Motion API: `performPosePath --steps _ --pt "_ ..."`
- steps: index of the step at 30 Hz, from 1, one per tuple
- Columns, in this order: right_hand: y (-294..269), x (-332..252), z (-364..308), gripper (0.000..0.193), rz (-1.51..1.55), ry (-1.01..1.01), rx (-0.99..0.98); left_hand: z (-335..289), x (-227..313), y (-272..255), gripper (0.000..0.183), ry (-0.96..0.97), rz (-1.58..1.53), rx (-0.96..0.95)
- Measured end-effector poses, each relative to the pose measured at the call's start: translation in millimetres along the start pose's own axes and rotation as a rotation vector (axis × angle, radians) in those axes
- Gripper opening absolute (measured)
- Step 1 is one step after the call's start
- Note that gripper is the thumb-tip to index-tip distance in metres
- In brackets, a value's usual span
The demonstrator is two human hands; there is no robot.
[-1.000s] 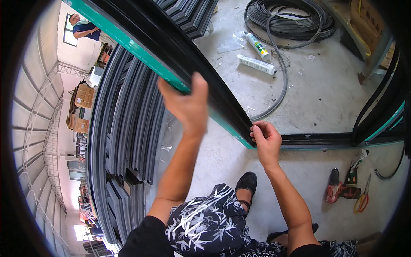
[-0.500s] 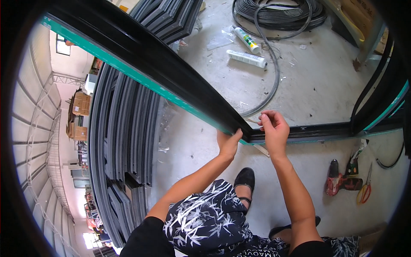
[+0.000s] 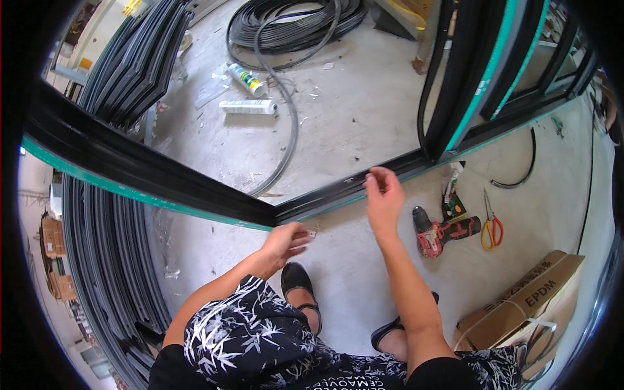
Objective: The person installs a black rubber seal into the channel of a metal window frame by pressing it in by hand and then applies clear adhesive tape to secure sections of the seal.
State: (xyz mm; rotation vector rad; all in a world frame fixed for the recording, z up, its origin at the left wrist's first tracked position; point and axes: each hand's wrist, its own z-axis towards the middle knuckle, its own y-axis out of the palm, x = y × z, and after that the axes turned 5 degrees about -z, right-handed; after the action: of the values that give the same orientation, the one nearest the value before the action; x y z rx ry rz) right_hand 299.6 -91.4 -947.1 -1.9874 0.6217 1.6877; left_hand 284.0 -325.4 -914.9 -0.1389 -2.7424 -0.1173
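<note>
A large black frame with green tape along its edge has a long side bar (image 3: pixel 162 175) rising to the far left. Its lower bar (image 3: pixel 344 190) runs off to the right from the corner. Just below that corner is my left hand (image 3: pixel 281 244), its fingers loosely bent and apart, with nothing seen in them. Next to its fingertips shows a small pale piece (image 3: pixel 312 234), too small to name. My right hand (image 3: pixel 385 198) is raised beside the lower bar, fingers curled but apart from the thumb, and I see nothing held there.
Two sealant tubes (image 3: pixel 248 106) and a coil of black hose (image 3: pixel 296 29) lie on the floor beyond. At right are a red drill (image 3: pixel 432 235), scissors (image 3: pixel 492 227) and a cardboard box (image 3: pixel 520 305). Black frame pieces (image 3: pixel 107 260) are stacked at left.
My view has turned right, bringing the cardboard box in. My left hand has let go of the frame's corner. My right hand has moved away from the corner along the lower bar.
</note>
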Motion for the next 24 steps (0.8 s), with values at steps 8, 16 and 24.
performPosePath --steps 8,16,24 --pt "-75 -22 77 0.03 -0.731 -0.518 0.284 -37 55 78 0.033 0.301 0.26 -0.43" --pt "-88 -37 122 0.048 -1.068 -0.218 -0.401 -32 47 103 0.025 0.684 0.425 -0.515" --pt "-73 -43 130 0.068 -0.811 -0.51 -0.384 -46 -23 150 0.027 0.626 0.898 -0.506"
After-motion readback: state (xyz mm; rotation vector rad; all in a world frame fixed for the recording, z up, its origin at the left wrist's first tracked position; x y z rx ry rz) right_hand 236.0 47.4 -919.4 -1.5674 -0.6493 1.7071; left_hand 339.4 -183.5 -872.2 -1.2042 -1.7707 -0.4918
